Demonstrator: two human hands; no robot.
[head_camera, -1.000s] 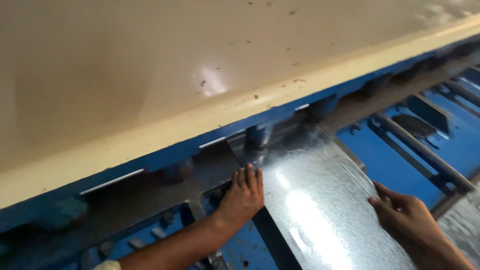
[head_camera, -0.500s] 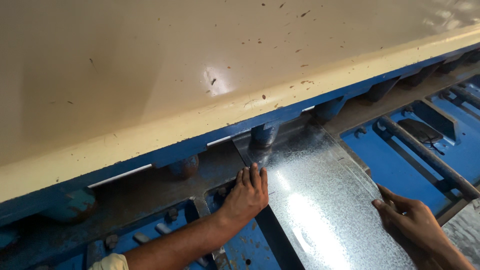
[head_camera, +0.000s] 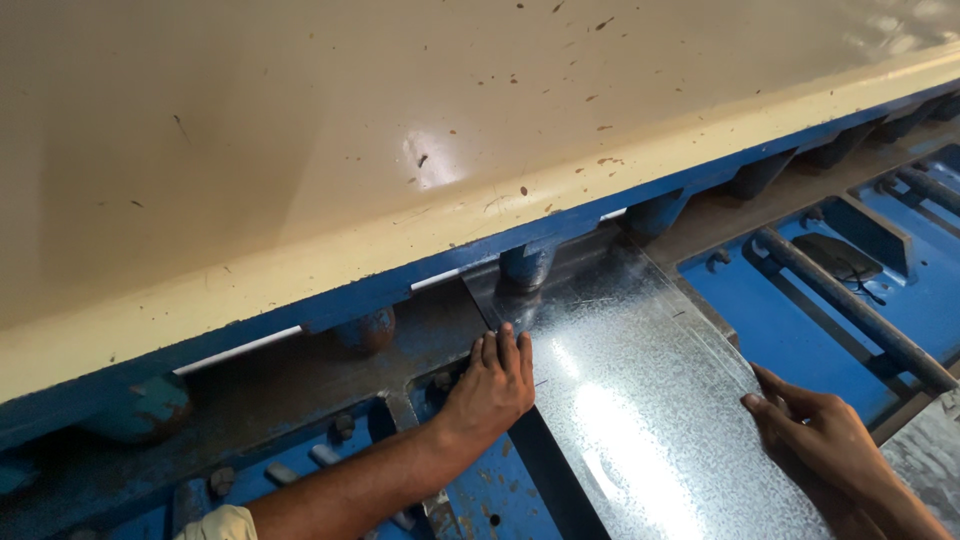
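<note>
Pressing flat, the left hand (head_camera: 497, 385) holds the near-left edge of the shiny galvanized steel sheet (head_camera: 625, 400); the right hand (head_camera: 815, 440), fingers loosely open, steadies its right edge. Fingers near the blue hold-down posts (head_camera: 527, 265) could be crushed.

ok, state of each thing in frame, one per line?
galvanized sheet: flat on the bed, far edge under the guard.
left hand: open, palm down on the sheet's left edge.
right hand: open, fingers on the sheet's right edge.
cream guard: above the bed, speckled.
</note>
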